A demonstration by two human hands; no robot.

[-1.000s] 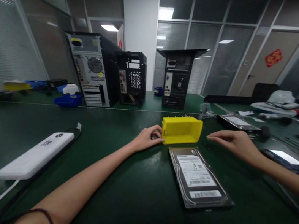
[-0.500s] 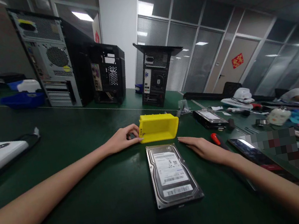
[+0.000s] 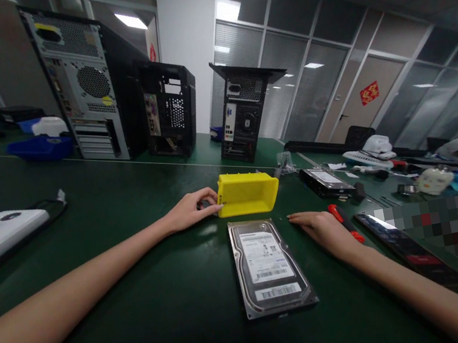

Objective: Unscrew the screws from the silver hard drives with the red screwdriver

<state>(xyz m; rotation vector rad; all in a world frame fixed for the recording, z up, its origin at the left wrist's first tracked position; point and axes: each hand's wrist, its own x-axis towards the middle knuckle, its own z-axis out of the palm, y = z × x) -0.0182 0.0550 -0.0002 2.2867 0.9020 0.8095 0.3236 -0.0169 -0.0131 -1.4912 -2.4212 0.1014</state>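
Our left hand pinched the near-left corner of the small yellow plastic bin, seemingly light and rigid, on the green tabletop, while our right hand rested flat, fingers together, beside the metal hard drive.

Yellow bin, silver white-labelled hard drive, red-handled screwdriver, dark green table.

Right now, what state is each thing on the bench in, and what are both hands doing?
Yellow bin: upright, open top, contents hidden.
Hard drive: flat, label up, untouched.
Left hand: fingers at the bin's left end.
Right hand: flat on the mat, holding nothing.
Red-handled screwdriver: lying beside the right hand.
Second hard drive: flat, further back.
Three computer cases: standing, rears facing the camera.
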